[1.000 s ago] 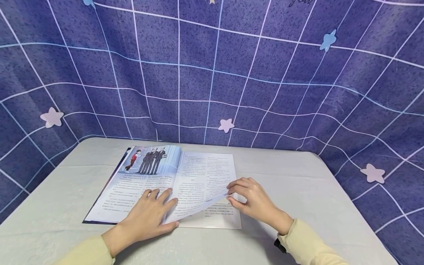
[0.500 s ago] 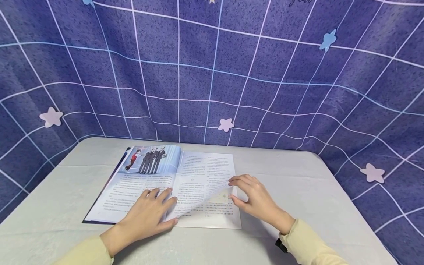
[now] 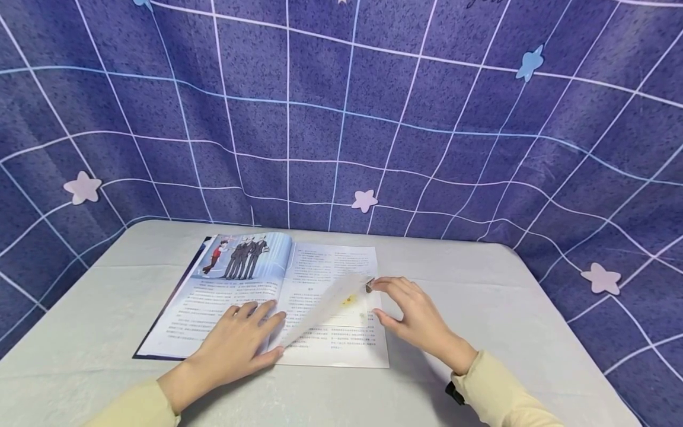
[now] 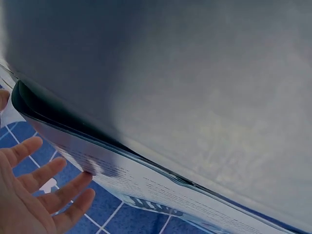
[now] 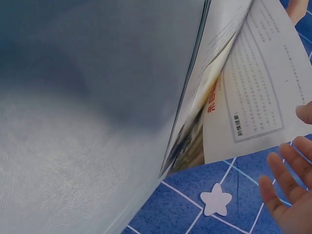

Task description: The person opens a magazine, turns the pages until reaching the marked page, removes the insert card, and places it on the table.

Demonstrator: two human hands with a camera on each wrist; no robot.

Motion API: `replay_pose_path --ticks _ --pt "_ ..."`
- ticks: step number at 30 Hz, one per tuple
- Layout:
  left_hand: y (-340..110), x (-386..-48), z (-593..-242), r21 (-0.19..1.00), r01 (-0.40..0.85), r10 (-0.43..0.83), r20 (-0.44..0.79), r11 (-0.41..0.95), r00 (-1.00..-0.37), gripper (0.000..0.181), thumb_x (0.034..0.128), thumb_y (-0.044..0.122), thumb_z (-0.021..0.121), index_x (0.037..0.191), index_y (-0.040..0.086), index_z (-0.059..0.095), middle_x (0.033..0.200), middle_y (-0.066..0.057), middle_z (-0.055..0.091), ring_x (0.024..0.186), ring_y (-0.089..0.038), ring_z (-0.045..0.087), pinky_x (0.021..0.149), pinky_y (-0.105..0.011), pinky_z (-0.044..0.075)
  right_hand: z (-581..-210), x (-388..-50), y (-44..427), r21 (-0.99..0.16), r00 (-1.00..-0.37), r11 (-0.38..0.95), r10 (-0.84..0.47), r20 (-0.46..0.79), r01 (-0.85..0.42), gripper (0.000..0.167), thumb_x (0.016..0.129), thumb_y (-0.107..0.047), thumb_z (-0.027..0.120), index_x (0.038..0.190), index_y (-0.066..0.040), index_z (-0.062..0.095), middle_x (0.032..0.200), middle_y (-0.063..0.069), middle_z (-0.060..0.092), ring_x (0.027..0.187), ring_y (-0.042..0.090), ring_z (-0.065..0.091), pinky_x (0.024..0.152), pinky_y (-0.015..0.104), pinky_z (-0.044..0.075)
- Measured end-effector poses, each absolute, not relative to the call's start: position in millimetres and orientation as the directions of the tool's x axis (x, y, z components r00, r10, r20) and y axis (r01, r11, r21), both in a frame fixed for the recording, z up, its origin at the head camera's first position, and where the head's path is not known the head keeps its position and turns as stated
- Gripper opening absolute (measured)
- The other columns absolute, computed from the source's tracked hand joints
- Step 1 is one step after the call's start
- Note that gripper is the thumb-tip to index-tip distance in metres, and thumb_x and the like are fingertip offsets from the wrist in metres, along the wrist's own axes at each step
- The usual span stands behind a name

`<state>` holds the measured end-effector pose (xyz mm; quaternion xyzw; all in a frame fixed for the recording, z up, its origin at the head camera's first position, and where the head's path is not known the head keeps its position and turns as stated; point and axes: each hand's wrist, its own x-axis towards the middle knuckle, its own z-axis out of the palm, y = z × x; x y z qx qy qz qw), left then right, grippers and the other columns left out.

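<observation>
An open magazine [image 3: 224, 296] lies on the table, with an illustration of dark-suited figures at the top of its left page. My left hand [image 3: 237, 341] rests on that page beside the fold, fingers spread. A right-hand page [image 3: 320, 308] is lifted and curls towards the left; its underside shows a yellow patch. Beside its raised edge is my right hand [image 3: 418, 320], fingertips at the paper and thumb apart from them. In the right wrist view the lifted printed sheet [image 5: 258, 78] shows a framed block of text, near the extended fingers.
A pale grey cloth covers the table [image 3: 469, 296]. Behind it hangs a purple-blue curtain [image 3: 320, 118] with grid lines and stars. The magazine's dark cover edge [image 3: 171, 302] shows along its left side.
The lifted page has curled further up and left, uncovering more of the page below. My right hand has moved slightly up with it, thumb and fingers wider apart. The left hand has barely moved.
</observation>
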<state>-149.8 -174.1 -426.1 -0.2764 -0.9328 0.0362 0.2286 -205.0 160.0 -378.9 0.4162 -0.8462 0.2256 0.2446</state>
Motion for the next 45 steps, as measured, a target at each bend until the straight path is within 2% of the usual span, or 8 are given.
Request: replay_pose_path --ticks 11,21,27,33,38,45 --pt "-175.5 -147.8 -425.3 -0.167 0.490 0.511 0.425 0.856 -0.747 0.063 0.0790 0.056 0.053 0.131 0.019 0.049 0.126 -0.008 0.054 0.105 -0.027 0.054 0.080 -0.046 0.046 -384.8 -205.7 159.8 -0.178 -0.582 0.592 -0.612 0.535 -0.786 0.041 0.075 -0.022 0.071 0.112 -0.009 0.059 0.114 0.002 0.062 0.105 0.016 0.057 0.092 0.035 0.045" --pt "-178.2 -147.3 -424.5 -0.138 0.486 0.491 0.454 0.863 -0.743 0.073 0.0780 0.053 0.055 0.139 0.016 0.038 0.133 -0.011 0.047 0.111 -0.030 0.049 0.083 -0.047 0.044 -387.7 -207.6 159.5 -0.182 -0.593 0.596 -0.624 0.509 -0.782 0.041 0.074 -0.023 0.072 0.110 -0.007 0.060 0.113 0.004 0.063 0.104 0.017 0.058 0.091 0.036 0.046" --pt "-179.4 -148.0 -424.1 -0.112 0.482 0.469 0.500 0.869 -0.728 0.084 0.0745 0.052 0.058 0.140 0.006 0.032 0.137 -0.016 0.041 0.116 -0.035 0.046 0.088 -0.050 0.042 -390.3 -210.9 160.1 -0.190 -0.621 0.613 -0.632 0.464 -0.767 0.040 0.076 -0.024 0.071 0.110 -0.008 0.061 0.114 0.004 0.063 0.106 0.019 0.058 0.093 0.037 0.046" --pt "-180.2 -147.9 -425.3 -0.076 0.444 0.414 0.524 0.893 -0.744 0.097 0.0692 0.052 0.061 0.143 0.003 0.023 0.141 -0.018 0.036 0.119 -0.037 0.042 0.091 -0.050 0.039 -392.3 -215.1 159.6 -0.189 -0.629 0.619 -0.642 0.438 -0.763 0.038 0.076 -0.023 0.071 0.110 -0.008 0.061 0.113 0.005 0.063 0.106 0.020 0.058 0.092 0.037 0.046" --pt "-181.3 -147.8 -425.1 -0.060 0.430 0.390 0.547 0.901 -0.741 0.102 0.0675 0.054 0.061 0.144 0.002 0.019 0.146 -0.020 0.028 0.124 -0.039 0.037 0.092 -0.051 0.038 -393.5 -219.3 158.9 -0.183 -0.629 0.621 -0.645 0.434 -0.762 0.039 0.074 -0.022 0.072 0.109 -0.009 0.060 0.112 0.005 0.063 0.105 0.021 0.059 0.092 0.039 0.046" --pt "-181.8 -147.6 -424.2 -0.041 0.437 0.380 0.569 0.899 -0.729 0.104 0.0677 0.056 0.062 0.145 0.001 0.017 0.150 -0.024 0.016 0.129 -0.043 0.028 0.100 -0.054 0.027 -394.1 -224.2 158.0 -0.159 -0.632 0.630 -0.658 0.410 -0.760 0.041 0.075 -0.023 0.072 0.110 -0.009 0.059 0.113 0.006 0.063 0.105 0.022 0.058 0.090 0.040 0.046"
